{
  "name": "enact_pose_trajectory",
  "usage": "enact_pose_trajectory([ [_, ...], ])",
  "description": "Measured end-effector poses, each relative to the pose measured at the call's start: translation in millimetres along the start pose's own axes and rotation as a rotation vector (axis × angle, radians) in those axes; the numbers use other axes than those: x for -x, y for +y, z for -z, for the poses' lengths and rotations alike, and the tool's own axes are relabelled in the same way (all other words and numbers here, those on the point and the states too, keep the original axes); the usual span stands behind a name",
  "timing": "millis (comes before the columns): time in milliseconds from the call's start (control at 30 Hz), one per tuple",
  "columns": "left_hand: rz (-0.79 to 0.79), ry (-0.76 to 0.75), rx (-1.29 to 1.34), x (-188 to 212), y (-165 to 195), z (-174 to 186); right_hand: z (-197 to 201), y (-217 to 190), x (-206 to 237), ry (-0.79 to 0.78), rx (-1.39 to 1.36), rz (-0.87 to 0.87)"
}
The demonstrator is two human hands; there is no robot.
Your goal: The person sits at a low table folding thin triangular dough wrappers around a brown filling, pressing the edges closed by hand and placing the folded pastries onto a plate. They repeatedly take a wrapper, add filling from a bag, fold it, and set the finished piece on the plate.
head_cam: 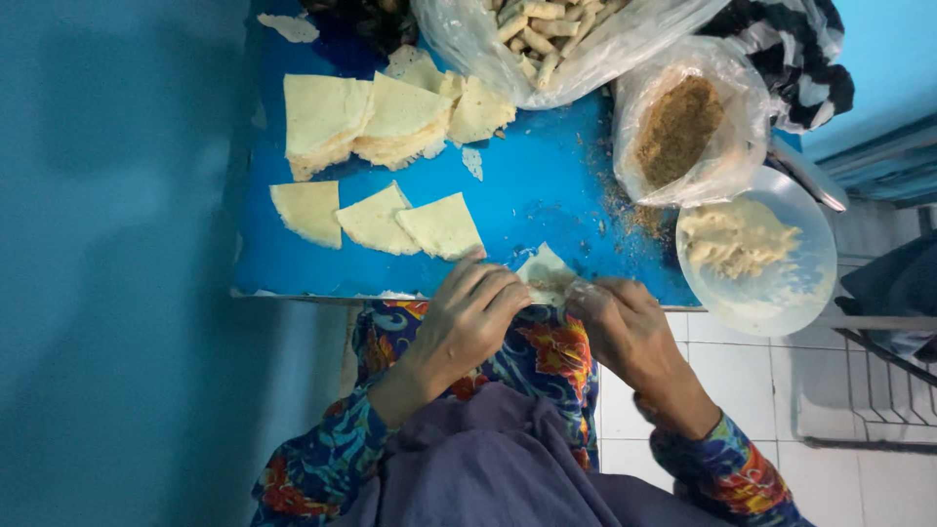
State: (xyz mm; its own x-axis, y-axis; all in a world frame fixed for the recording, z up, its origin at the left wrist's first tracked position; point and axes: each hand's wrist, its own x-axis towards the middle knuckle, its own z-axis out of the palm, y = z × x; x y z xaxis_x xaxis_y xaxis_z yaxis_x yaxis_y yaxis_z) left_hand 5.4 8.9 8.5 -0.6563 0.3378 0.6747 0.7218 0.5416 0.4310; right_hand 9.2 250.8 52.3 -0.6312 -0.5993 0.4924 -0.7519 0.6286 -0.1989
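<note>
Currently, a pale yellow, thin triangular wrapper sheet lies at the near edge of the blue table top, worked between both hands. Its point faces away from the person; the near part is hidden under the fingers, and a small brownish patch of filling shows on it.

Left hand: fingers curled, tips pressed onto the left edge of the sheet, folding or pinching it; exact hold cannot be told. Right hand: fingers bent, tips pinching the right edge of the same sheet. Both wrists wear sleeves of a blue floral print fabric, and a purple cloth covers the lap below.

Just left of the hands, three single pale wedge-shaped sheets lie flat side by side, the two on the right overlapping slightly. Farther back, thick stacks of the same wedge sheets lie touching one another.

Right of the hands, a round clear plastic bowl of pale creamy paste overhangs the table edge. Behind it, touching, an open clear plastic bag of brown crumbs; loose crumbs scattered on the table near it. At the far edge, a large clear plastic bag of finished pale rolls. A black-and-white striped cloth lies at the upper right. White tiled floor shows below the table
</note>
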Motion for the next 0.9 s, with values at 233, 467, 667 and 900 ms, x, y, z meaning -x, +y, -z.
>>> enact_pose_trajectory([
  [233,-0.046,0.032,-0.328,5,13,5,-5,-1,3,-0.021,0.151,0.023],
  [467,-0.078,0.064,-0.407,9,19,7,-3,-11,-1,0.021,0.187,0.049],
  [667,-0.099,0.043,-0.334,10,18,-1,-9,-8,2,0.029,0.107,0.055],
  [900,-0.048,0.000,-0.174,11,19,-5,-9,-4,-1,-0.004,-0.154,-0.121],
])
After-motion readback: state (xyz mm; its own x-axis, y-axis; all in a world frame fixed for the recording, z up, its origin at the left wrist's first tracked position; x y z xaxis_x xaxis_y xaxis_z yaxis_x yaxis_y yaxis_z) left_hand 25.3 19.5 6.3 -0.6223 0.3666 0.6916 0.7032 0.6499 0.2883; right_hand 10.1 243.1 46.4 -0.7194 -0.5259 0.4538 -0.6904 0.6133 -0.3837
